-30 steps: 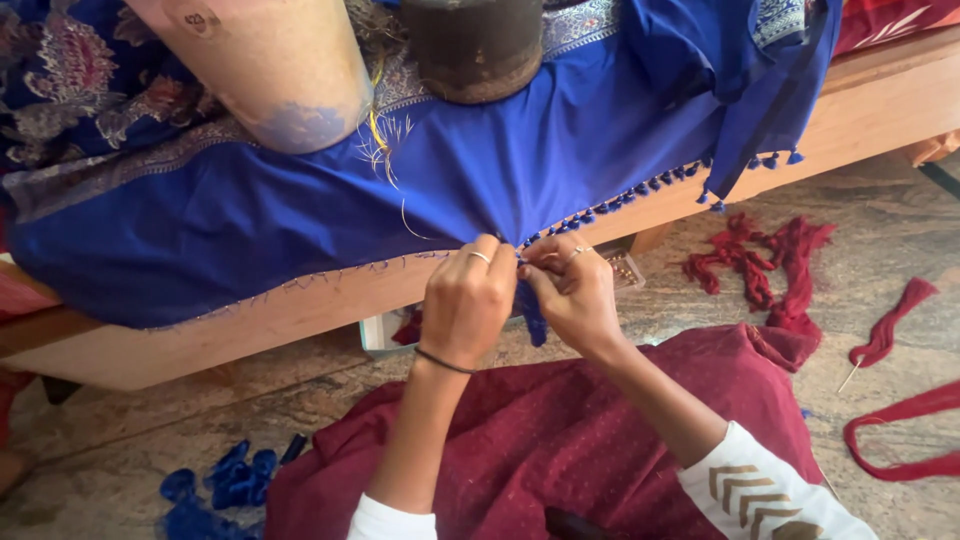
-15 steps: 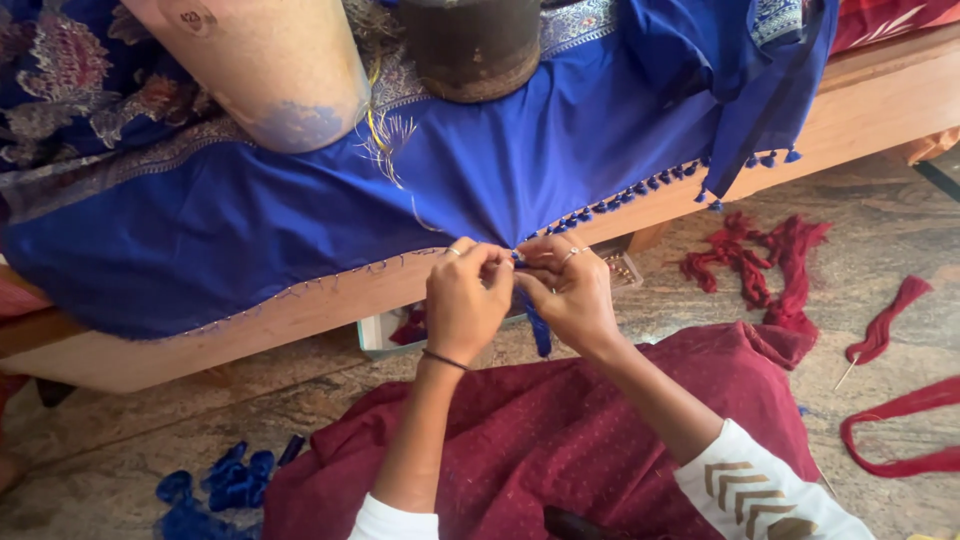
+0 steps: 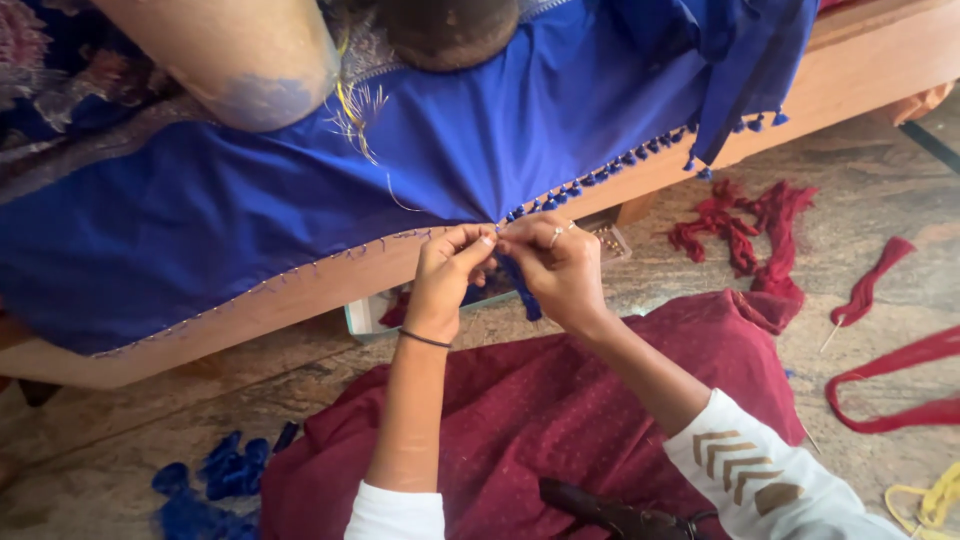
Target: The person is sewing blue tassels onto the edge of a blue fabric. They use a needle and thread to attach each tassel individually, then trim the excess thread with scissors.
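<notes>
Both hands, the left hand [image 3: 447,275] and right hand [image 3: 553,265], pinch shut on the blue cloth [image 3: 300,190] edge at the table [image 3: 300,300], the right also gripping blue thread [image 3: 520,285].

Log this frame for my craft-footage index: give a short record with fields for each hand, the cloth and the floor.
left hand: fingers pinch the blue cloth's edge
right hand: fingers pinch the same edge, ring on one finger, blue thread bundle hanging below
blue cloth: draped over a wooden plank, small tassels along its edge
floor: red thread bundles, blue thread pile
</notes>
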